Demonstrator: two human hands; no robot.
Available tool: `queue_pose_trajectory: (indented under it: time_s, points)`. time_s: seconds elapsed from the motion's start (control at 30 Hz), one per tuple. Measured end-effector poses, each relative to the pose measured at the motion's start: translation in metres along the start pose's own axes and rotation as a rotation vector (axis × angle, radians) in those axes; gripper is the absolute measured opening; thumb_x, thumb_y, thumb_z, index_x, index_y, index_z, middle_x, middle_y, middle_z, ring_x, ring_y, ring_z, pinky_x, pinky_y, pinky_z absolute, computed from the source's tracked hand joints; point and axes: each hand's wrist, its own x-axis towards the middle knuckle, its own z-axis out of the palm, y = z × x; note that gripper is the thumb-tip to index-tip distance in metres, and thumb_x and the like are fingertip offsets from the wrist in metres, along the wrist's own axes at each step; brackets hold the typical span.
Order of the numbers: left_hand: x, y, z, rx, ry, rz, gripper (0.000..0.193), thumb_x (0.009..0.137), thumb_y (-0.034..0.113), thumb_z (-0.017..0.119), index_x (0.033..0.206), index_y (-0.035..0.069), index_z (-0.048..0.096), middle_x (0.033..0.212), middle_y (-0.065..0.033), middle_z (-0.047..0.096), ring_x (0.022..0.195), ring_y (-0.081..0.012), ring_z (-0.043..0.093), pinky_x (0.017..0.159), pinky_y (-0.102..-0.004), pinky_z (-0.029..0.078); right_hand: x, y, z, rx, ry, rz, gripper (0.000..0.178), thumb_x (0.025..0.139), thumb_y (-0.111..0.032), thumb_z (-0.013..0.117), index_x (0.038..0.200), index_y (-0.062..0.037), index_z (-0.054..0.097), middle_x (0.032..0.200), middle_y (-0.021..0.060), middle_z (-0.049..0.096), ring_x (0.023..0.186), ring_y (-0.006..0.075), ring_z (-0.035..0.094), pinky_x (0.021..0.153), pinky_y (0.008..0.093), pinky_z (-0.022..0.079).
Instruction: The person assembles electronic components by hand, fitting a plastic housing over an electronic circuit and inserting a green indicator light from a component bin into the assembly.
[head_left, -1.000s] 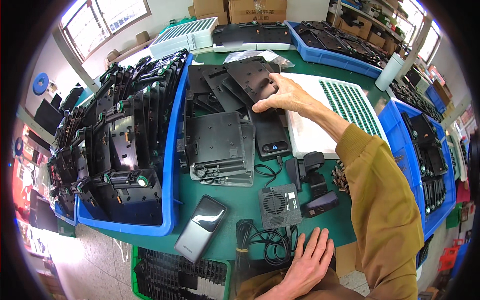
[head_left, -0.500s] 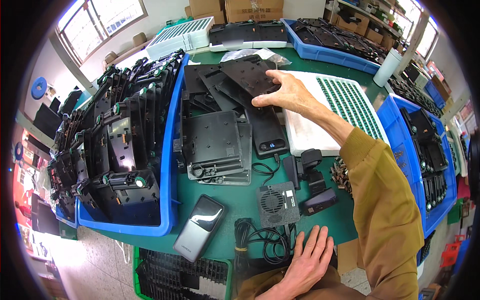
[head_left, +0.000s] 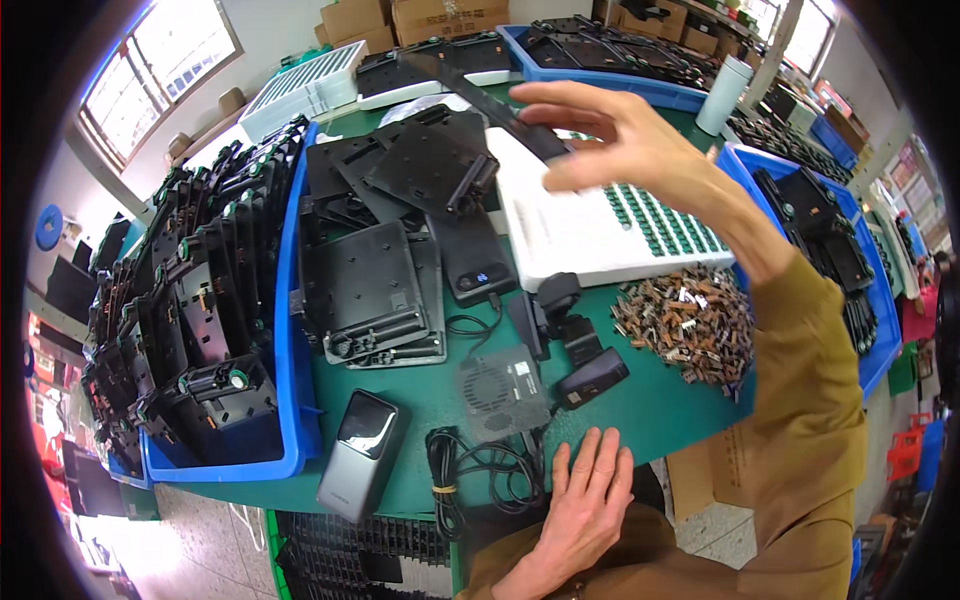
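My right hand (head_left: 640,150) is raised over the white foam tray (head_left: 560,265), gripping a thin black plastic panel (head_left: 480,98) seen nearly edge-on. Rows of small green parts (head_left: 665,225) fill that tray. Just left of it lie overlapping black plastic panels (head_left: 425,165), and a flat dark panel with a tubular edge (head_left: 360,280) sits nearer me. My left hand (head_left: 585,510) rests at the table's near edge with its fingers stretched flat, holding nothing. Close to it are a coiled black cable (head_left: 447,480) and a grey box with a round vent (head_left: 500,395).
A blue crate (head_left: 295,350) packed with black panels stands left, another blue crate (head_left: 870,370) right. A heap of small brownish parts (head_left: 690,325), a black jointed device (head_left: 575,345), a silver power bank (head_left: 365,450) and a black power bank (head_left: 470,255) occupy the green table.
My right hand has lifted a black panel off the pile and carried it up and to the right. The view has shifted, uncovering the brownish heap. My left hand still lies flat.
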Motion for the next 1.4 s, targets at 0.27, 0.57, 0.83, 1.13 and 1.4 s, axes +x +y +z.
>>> queue_pose_trajectory:
  time_s: [0.27, 0.57, 0.83, 1.13, 1.4]
  points:
    - [-0.005, -0.008, 0.002, -0.363, 0.208, -0.152, 0.054, 0.075, 0.007, 0.078, 0.124, -0.005, 0.058, 0.123, -0.0271, 0.059, 0.11, -0.0441, 0.06, 0.092, -0.0423, 0.051, -0.161, -0.034, -0.027, -0.189, -0.46, -0.177, 0.09, 0.062, -0.023, 0.087, 0.14, 0.0011, 0.05, 0.128, 0.0198, 0.058, 0.119, 0.0336, 0.058, 0.104, 0.0409, 0.044]
    - [-0.002, 0.013, -0.012, -1.162, 0.332, -0.624, 0.038, 0.103, 0.006, 0.049, 0.139, -0.005, 0.052, 0.138, -0.0147, 0.058, 0.106, -0.0137, 0.061, 0.093, -0.0256, 0.048, -0.231, -0.031, -0.01, -0.265, -0.648, -0.022, 0.092, 0.055, -0.01, 0.085, 0.14, -0.0066, 0.05, 0.131, 0.0212, 0.048, 0.134, 0.042, 0.04, 0.111, 0.0463, 0.039]
    - [-0.006, 0.023, -0.007, -1.269, 0.536, -0.745, 0.047, 0.088, -0.01, 0.066, 0.133, -0.007, 0.054, 0.091, -0.0019, 0.065, 0.071, -0.0028, 0.054, 0.066, -0.0168, 0.046, -0.215, -0.007, 0.01, -0.398, -0.649, -0.242, 0.081, 0.055, 0.003, 0.079, 0.131, -0.0044, 0.053, 0.133, 0.0211, 0.048, 0.137, 0.0406, 0.038, 0.11, 0.0486, 0.039]
    - [-0.024, 0.028, 0.003, -1.316, 0.523, -0.728, 0.046, 0.089, -0.009, 0.064, 0.131, -0.004, 0.046, 0.108, -0.0133, 0.069, 0.088, -0.0168, 0.07, 0.076, -0.0311, 0.061, -0.206, 0.021, 0.027, -0.608, -0.689, -0.335, 0.074, 0.063, -0.003, 0.08, 0.132, -0.0098, 0.054, 0.138, 0.0094, 0.051, 0.137, 0.0317, 0.042, 0.11, 0.0499, 0.036]
    - [-0.033, 0.026, -0.012, -0.843, 0.118, -0.747, 0.052, 0.087, -0.004, 0.07, 0.135, -0.004, 0.05, 0.081, -0.0083, 0.071, 0.064, -0.0135, 0.067, 0.061, -0.0243, 0.055, -0.2, 0.026, 0.029, -0.74, -0.677, -0.402, 0.042, 0.075, -0.008, 0.072, 0.114, -0.0091, 0.059, 0.136, 0.0046, 0.055, 0.136, 0.0288, 0.044, 0.109, 0.0481, 0.036]
